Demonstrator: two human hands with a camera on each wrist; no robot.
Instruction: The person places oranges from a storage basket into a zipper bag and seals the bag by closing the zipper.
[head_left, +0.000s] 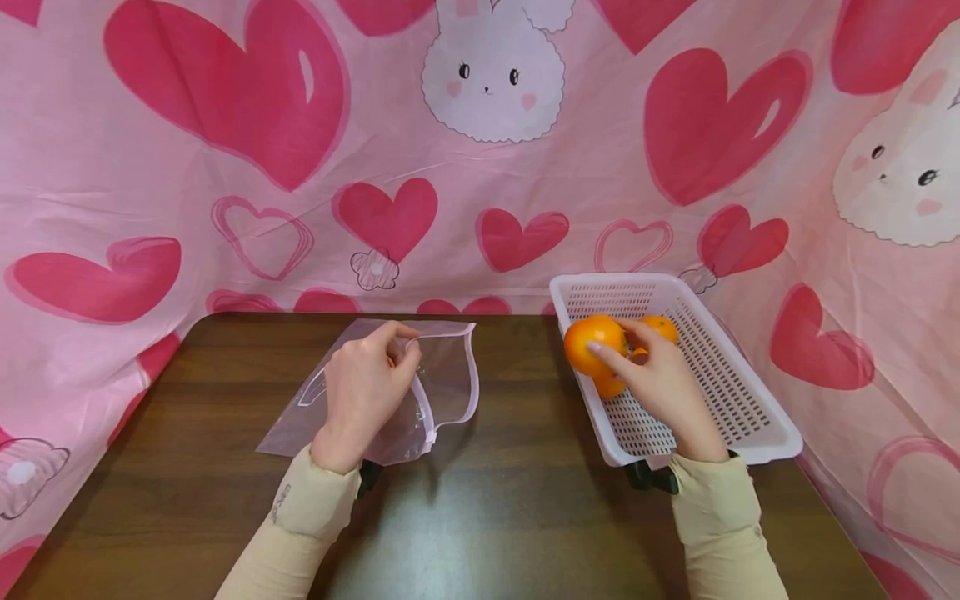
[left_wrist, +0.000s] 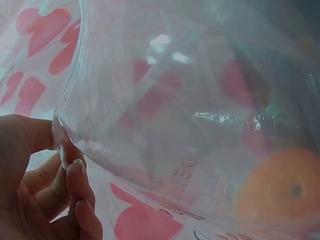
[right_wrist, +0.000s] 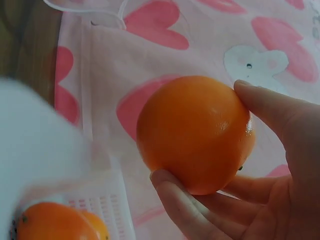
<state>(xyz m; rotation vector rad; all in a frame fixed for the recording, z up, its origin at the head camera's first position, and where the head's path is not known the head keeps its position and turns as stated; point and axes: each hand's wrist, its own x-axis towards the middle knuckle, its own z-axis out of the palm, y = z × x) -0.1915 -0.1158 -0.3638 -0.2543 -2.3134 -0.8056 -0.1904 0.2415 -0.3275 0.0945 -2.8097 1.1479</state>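
A dark brown wood-grain table point(head_left: 480, 533) carries a pale shine on its near part. Pink cloth point(head_left: 457, 171), creased in places, rises beyond the table's far edge and runs down its left and right sides. High above the middle of the table's far edge is a printed white rabbit face point(head_left: 491, 96); a second rabbit face point(head_left: 892, 187) lies beyond the table's right side. A large deep-pink heart point(head_left: 247, 100) stands above the table's far left corner.

I can't read a whole word: letters point(left_wrist: 185, 175) resembling "DE" blur at five o'clock on or through the clear bag point(left_wrist: 150, 165), left wrist view; the left cuff's mark point(head_left: 282, 502) is too small.
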